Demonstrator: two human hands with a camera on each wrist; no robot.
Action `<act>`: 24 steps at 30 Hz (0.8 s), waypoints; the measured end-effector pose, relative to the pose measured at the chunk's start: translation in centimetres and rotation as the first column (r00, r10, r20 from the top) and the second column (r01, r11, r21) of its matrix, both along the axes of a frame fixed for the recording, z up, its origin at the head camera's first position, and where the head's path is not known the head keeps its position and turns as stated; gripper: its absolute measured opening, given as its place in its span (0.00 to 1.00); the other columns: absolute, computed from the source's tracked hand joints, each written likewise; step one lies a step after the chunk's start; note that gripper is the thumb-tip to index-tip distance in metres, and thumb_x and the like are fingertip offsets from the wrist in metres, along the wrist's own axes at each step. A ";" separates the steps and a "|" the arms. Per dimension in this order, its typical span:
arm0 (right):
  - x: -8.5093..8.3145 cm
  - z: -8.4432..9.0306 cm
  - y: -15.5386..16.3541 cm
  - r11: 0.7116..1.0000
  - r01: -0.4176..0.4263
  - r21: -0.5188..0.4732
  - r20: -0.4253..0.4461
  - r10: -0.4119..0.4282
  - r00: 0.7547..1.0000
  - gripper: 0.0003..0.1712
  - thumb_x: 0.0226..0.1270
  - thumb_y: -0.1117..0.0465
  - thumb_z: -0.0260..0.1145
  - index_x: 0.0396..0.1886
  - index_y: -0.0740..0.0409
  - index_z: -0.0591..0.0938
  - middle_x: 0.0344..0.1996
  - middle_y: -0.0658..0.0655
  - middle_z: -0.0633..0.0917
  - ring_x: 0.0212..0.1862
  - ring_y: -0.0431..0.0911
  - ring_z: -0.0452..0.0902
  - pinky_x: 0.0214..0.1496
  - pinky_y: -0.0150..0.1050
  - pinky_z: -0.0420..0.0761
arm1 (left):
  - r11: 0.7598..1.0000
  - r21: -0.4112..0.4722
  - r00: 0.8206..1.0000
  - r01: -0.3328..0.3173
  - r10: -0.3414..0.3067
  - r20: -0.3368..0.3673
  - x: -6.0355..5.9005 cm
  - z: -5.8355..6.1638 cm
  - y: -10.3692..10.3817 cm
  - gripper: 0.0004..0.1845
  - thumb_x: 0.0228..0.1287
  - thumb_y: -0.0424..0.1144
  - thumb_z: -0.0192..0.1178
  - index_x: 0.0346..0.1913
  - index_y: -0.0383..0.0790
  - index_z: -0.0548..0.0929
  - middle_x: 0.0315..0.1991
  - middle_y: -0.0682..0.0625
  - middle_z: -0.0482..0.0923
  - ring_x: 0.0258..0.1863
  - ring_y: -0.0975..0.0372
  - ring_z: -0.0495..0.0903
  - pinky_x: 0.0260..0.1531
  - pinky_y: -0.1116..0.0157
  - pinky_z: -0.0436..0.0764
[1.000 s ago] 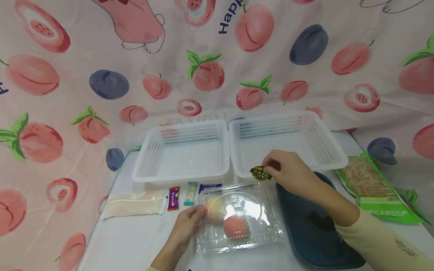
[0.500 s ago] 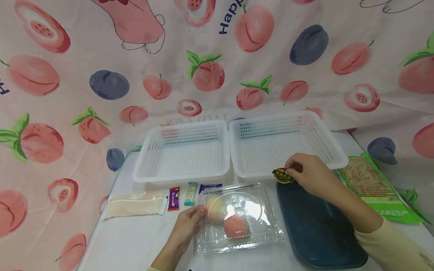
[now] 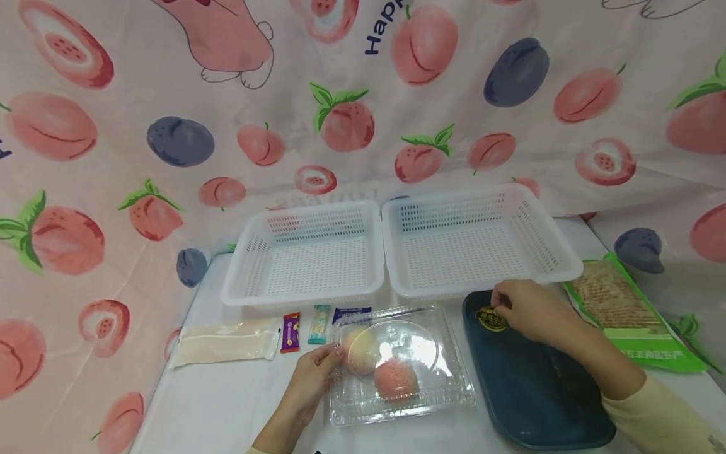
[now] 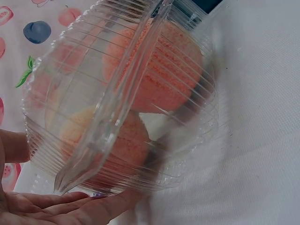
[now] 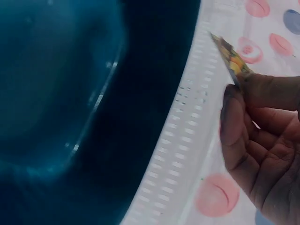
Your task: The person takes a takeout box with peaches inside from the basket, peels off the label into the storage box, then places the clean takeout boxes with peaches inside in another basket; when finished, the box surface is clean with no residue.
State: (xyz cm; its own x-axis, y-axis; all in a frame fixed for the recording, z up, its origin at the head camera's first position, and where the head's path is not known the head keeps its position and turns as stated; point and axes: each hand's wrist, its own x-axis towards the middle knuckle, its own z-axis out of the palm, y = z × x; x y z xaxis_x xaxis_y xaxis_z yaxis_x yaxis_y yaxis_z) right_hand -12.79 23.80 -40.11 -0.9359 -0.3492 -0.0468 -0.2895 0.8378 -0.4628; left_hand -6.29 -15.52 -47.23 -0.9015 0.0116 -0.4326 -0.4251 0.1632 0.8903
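Note:
In front of the person lies a clear plastic clamshell box (image 3: 431, 378) with a pink round bun (image 3: 396, 379) and a paler yellowish one (image 3: 360, 352) inside. The left hand (image 3: 309, 381) holds the box by its left edge; the left wrist view has the thumb at the side of the box (image 4: 112, 103) and the fingers reaching along its underside. Between thumb and forefinger, the right hand (image 3: 527, 309) pinches a small black and gold sticker (image 3: 489, 320) above the far end of a dark blue tray (image 3: 544, 391). In the right wrist view the sticker (image 5: 229, 54) is edge-on.
Two white perforated baskets (image 3: 306, 297) (image 3: 482, 289) stand side by side at the back. Left of the box lie a pale packet (image 3: 227, 342), a purple bar (image 3: 290, 332), a teal sachet (image 3: 319, 324) and a dark blue one (image 3: 350, 313). A green food bag (image 3: 629, 315) lies far right.
The right hand has carried the sticker rightward and towards the person, from the front of the right basket to over the blue tray. The left hand and the box have stayed put.

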 end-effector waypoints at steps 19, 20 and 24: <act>-0.5 -4.0 -0.3 0.981 -0.106 0.162 0.184 0.076 0.980 0.10 0.65 0.75 0.62 0.27 0.58 0.81 0.23 0.51 0.81 0.24 0.42 0.75 0.25 0.37 0.77 | 1.000 0.000 1.000 0.004 -0.004 -0.003 0.0 -0.1 0.0 0.36 0.81 0.51 0.55 0.73 0.21 0.68 0.72 0.26 0.69 0.73 0.35 0.68 0.68 0.36 0.72; -0.6 -4.2 -0.3 0.980 -0.104 0.171 0.185 0.072 0.980 0.11 0.64 0.75 0.63 0.25 0.58 0.81 0.22 0.51 0.81 0.23 0.42 0.74 0.24 0.37 0.76 | 1.000 0.000 1.000 0.005 -0.005 -0.006 0.0 -0.1 0.0 0.36 0.81 0.51 0.55 0.73 0.20 0.67 0.72 0.26 0.69 0.73 0.35 0.68 0.68 0.36 0.72; -0.7 -5.1 -0.3 0.971 -0.108 0.215 0.187 0.067 0.980 0.15 0.62 0.76 0.64 0.20 0.56 0.78 0.16 0.49 0.76 0.20 0.41 0.71 0.22 0.34 0.72 | 1.000 -0.011 1.000 0.003 -0.003 -0.011 0.1 0.0 0.1 0.37 0.81 0.52 0.56 0.72 0.19 0.68 0.71 0.26 0.70 0.73 0.35 0.68 0.68 0.36 0.72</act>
